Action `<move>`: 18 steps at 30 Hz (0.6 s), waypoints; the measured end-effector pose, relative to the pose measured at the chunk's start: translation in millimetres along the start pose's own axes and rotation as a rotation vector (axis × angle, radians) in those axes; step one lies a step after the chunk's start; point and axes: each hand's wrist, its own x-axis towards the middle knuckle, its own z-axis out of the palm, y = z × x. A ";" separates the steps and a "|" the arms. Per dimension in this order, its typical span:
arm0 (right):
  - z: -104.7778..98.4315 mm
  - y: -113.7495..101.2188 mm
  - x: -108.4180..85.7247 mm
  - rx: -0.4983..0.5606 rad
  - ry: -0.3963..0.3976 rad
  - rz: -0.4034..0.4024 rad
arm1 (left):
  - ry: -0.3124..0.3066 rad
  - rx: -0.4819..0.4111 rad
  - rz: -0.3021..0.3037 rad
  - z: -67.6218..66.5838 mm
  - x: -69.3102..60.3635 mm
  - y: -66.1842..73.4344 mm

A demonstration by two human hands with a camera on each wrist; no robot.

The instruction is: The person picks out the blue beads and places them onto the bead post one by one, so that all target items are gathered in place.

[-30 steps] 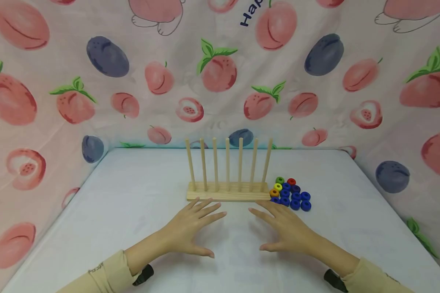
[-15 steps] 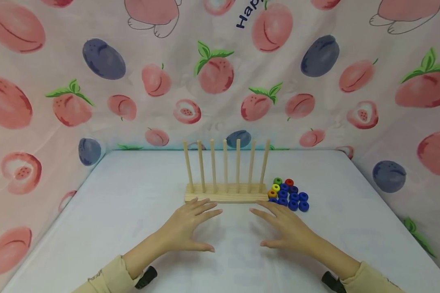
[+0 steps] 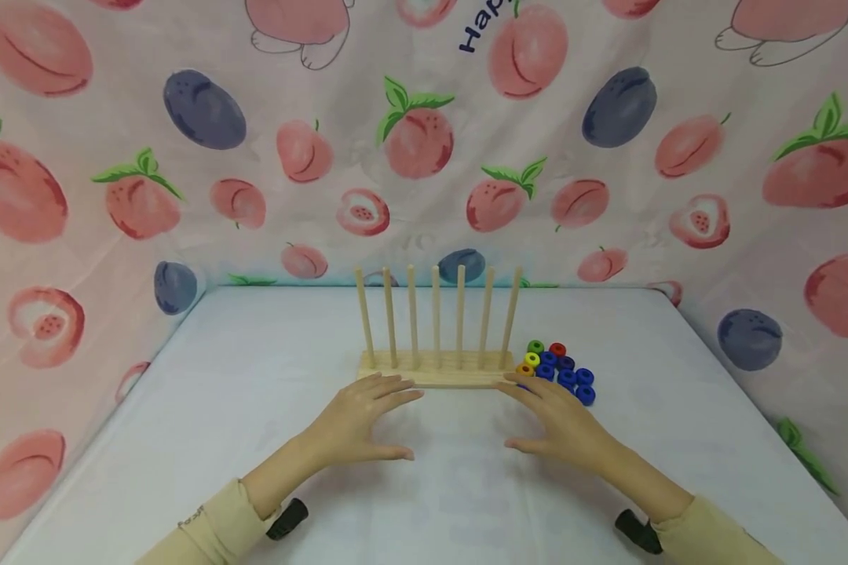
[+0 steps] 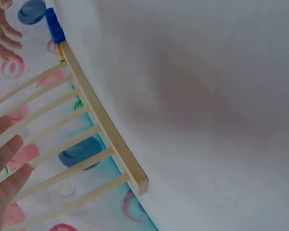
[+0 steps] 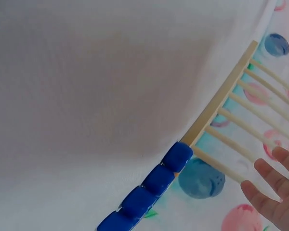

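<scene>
Fruit-print cloth (image 3: 297, 212) is hanging behind a white surface (image 3: 254, 353). The rack (image 3: 436, 378) is sitting mid-surface, long axis running left-right, pegs (image 3: 436, 314) pointing up; beads (image 3: 567, 377) are bunching by its right end, holes facing up. Left hand (image 3: 349, 424) and right hand (image 3: 565, 424) are spreading wide on the near side, holding nothing. Rack's looking light and stiff, so I'd be gripping the base ends; beads are looking hard, kinda slippery, so pinching their sides.
</scene>
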 end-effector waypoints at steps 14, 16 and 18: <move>-5.4 20.6 2.3 0.056 0.051 0.072 | 0.055 -0.054 -0.094 -9.3 -7.1 -30.3; -7.5 22.1 1.0 0.062 0.037 0.099 | 0.062 -0.040 -0.102 -10.9 -8.8 -34.8; -9.6 23.2 -1.1 0.077 0.017 0.133 | 0.072 -0.021 -0.116 -12.0 -10.6 -39.0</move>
